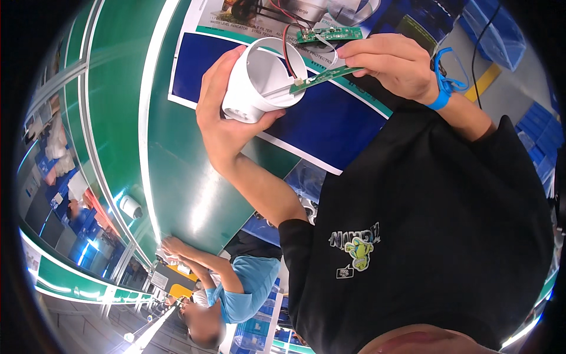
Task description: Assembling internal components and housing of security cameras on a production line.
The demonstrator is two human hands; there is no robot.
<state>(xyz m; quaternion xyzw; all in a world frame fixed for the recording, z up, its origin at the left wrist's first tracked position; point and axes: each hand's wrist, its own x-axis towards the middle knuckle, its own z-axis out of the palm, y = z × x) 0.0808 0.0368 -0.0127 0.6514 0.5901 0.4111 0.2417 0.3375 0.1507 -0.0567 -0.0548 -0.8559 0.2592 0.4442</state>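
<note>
My left hand grips a white plastic cylinder housing, its open mouth turned toward the right. My right hand pinches a narrow green circuit board by one end, and the board's other end sits at the housing's rim. Red and black wires run from the housing up to a second green circuit board lying above it. A blue wrist strap with a dark cord circles my right wrist.
A green work surface carries a blue and white printed sheet under my hands. Another person in a light blue shirt works further along the line. Blue bins stand at the upper right.
</note>
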